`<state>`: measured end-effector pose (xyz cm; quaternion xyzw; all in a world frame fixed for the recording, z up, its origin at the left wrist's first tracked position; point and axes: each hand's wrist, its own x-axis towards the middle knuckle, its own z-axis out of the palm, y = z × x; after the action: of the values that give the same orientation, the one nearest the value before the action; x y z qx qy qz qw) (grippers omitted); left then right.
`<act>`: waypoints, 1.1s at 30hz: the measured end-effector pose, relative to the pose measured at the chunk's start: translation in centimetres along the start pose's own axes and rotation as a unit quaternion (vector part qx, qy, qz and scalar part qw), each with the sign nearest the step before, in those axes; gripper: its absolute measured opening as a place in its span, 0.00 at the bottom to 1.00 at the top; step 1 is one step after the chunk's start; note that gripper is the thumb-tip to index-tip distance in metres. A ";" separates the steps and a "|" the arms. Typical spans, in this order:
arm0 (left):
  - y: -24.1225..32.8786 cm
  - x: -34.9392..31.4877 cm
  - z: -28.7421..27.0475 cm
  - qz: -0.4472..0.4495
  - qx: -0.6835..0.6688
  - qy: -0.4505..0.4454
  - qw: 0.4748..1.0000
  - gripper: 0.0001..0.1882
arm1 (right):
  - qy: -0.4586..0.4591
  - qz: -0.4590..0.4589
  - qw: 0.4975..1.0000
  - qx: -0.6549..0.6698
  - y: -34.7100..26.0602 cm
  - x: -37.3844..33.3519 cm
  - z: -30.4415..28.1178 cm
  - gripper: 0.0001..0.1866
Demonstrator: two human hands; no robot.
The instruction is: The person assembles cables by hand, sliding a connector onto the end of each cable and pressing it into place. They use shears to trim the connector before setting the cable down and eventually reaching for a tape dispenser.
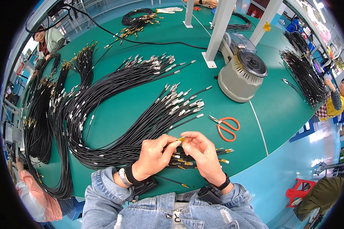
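While black wire bundles fan across the green table, the left hand and right hand pinch one wire end between them, near orange scissors.

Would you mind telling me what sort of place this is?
Probably a cable-assembly workshop: bundles of black wires with metal terminals cover a green workbench, beside a grey tabletop machine and orange scissors.

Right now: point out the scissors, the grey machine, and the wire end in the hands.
scissors (226, 127), head view, on the orange handles.
grey machine (239, 78), head view, on its ribbed side wall.
wire end (183, 138), head view, on the yellow-wrapped tip between the fingertips.
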<state>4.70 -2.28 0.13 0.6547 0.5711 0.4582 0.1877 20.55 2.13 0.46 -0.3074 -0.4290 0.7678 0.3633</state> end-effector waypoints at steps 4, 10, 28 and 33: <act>-0.1 -0.1 0.0 -0.016 -0.009 -0.004 1.000 0.02 | -0.009 -0.023 1.000 0.002 0.4 -0.1 -0.2 0.09; -0.1 0.1 -0.1 -0.022 -0.039 -0.015 0.999 0.03 | 0.011 -0.035 0.999 -0.006 0.9 0.3 0.0 0.05; -0.5 1.5 -2.1 -0.172 -0.290 -0.210 0.918 0.11 | -0.011 -0.074 0.996 -0.054 0.9 0.5 -0.3 0.02; -0.7 1.2 -2.3 -0.155 -0.318 -0.239 0.904 0.13 | 0.030 -0.086 0.995 -0.046 1.6 0.6 -0.2 0.03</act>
<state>2.32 -1.63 1.19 0.5531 0.4277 0.4106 0.5853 19.93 2.09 -1.15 -0.3087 -0.4779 0.7037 0.4257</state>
